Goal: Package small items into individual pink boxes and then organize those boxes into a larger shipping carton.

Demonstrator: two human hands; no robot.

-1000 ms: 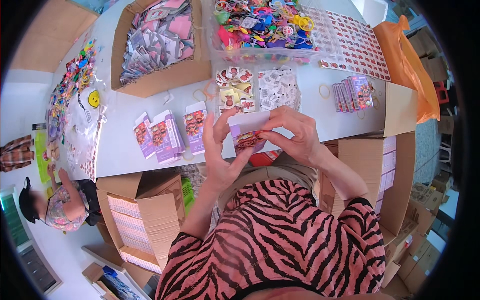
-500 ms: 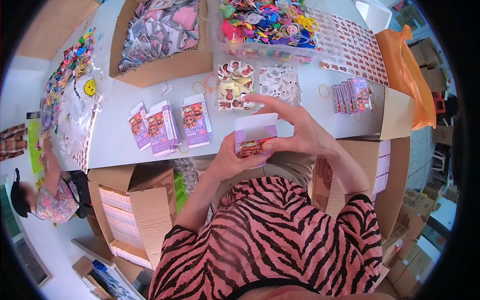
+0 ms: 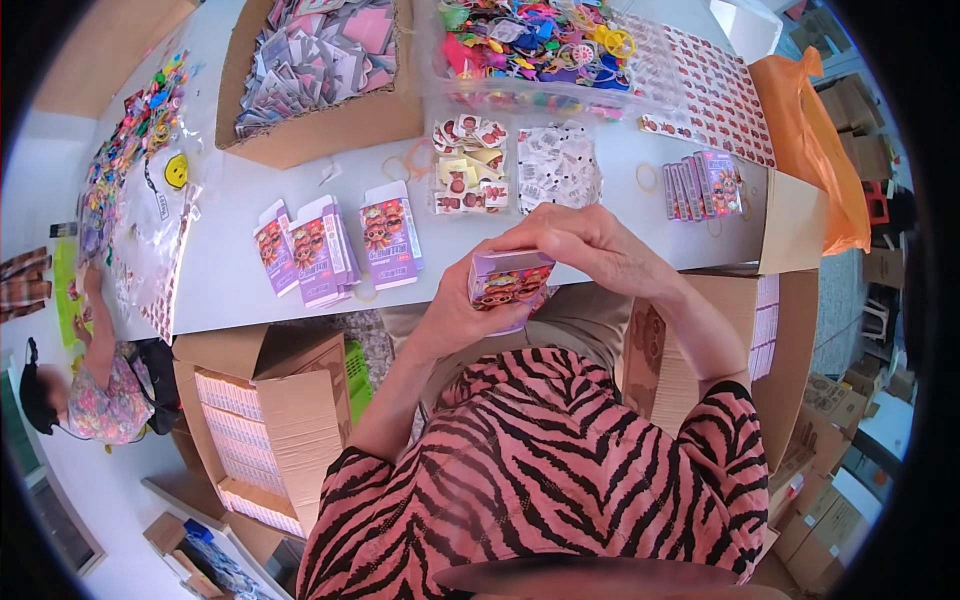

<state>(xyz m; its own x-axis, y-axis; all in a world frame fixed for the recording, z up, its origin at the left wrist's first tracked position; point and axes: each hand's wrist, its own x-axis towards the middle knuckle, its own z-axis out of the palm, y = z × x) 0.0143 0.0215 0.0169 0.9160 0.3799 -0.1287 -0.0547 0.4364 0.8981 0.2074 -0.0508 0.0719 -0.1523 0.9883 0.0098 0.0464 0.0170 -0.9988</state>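
A small purple printed box (image 3: 510, 285) is held upright over the table's near edge. My left hand (image 3: 447, 315) is wrapped round its left side and lower front. My right hand (image 3: 600, 248) curls over its top right, thumb and fingers pressing at the top edge; the top flap lies folded down. Left of my hands, purple boxes with raised flaps (image 3: 322, 250) lie in a row on the table. Just beyond my hands lie a clear bag of picture cut-outs (image 3: 470, 168) and a bag of small white packets (image 3: 558, 168).
At the back stand a carton of cards (image 3: 318, 145) and a clear bin of colourful trinkets (image 3: 540, 98). Sticker sheets (image 3: 715, 85), purple boxes (image 3: 700, 188) and an orange bag (image 3: 815, 150) are right. Open cartons (image 3: 310, 420) flank me below. Another person (image 3: 110, 395) works at left.
The box's raised white-and-purple flap is now folded down. My right hand has come in from beyond the box, its spread fingers closing over the top.
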